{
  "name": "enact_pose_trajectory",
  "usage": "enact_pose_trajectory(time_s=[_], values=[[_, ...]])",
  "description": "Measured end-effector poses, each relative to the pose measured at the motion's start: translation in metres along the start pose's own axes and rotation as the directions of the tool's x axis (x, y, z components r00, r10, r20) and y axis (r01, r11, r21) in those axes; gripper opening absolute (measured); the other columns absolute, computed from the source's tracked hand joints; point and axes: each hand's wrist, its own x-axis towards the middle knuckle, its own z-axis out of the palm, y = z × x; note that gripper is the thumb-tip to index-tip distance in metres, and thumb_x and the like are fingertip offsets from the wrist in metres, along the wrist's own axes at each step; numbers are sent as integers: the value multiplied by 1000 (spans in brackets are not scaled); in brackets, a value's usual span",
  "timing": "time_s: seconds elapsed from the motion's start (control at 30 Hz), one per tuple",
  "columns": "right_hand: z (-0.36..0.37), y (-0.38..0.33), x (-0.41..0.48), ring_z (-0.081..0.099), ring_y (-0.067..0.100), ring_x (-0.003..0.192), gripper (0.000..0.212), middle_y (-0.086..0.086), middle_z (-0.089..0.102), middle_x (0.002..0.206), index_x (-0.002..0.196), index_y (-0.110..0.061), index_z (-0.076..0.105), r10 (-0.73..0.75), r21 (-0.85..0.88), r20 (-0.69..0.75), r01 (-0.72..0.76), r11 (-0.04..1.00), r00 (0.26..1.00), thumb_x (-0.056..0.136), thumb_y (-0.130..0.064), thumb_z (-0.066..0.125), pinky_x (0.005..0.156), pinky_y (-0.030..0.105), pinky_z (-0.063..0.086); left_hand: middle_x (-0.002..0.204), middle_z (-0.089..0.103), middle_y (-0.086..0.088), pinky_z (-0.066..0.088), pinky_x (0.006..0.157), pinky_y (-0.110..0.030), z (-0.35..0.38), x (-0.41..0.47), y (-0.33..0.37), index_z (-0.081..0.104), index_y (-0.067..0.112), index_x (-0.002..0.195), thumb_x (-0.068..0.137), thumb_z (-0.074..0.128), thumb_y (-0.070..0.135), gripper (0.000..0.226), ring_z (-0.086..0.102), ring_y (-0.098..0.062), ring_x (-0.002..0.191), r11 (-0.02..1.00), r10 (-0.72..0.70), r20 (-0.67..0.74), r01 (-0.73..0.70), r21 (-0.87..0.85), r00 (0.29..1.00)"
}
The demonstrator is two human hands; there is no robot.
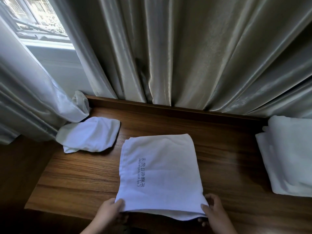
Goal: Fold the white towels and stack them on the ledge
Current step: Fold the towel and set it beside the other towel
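Note:
A folded white towel (160, 173) with dark embroidered lettering lies flat in the middle of the wooden ledge (219, 149). My left hand (108, 215) pinches its near left corner, thumb on top and fingers under the edge. My right hand (214, 211) grips the near right corner the same way. A smaller crumpled white towel (89, 134) lies at the back left, partly under the curtain. A stack of folded white towels (290, 156) sits at the right edge of the ledge.
Heavy grey curtains (185, 56) hang along the back of the ledge. A sheer curtain (33, 98) bunches at the left beside a window (38, 19). The ledge's front edge runs just under my hands.

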Motion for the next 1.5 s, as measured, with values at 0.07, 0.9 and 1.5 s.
enact_pose_trajectory(time_s=[0.07,0.9,1.5], values=[[1,-19,0,64,30,57,21,18,66,97,115,-12,53,0,181,15,-3,983,1000,97,-2,51,46,33,49,68,66,-18,52,48,-32,1,-5,14,59,-7,102,93,56,8,17,61,-28,52,950,-25,39,36,-311,999],[10,-136,105,54,13,87,25,0,63,106,109,-23,59,-370,-378,-242,264,887,897,94,-43,59,71,31,44,92,63,-6,46,78,-38,11,102,130,58,11,93,82,72,34,30,60,-29,91,854,448,-311,-299,426,838],[13,-132,125,55,13,79,29,3,62,100,107,-20,55,-369,-369,-294,251,895,882,98,-46,47,71,36,51,85,62,-11,47,75,-44,10,111,150,51,9,89,89,59,29,21,59,-35,84,881,466,-420,-367,298,779]])
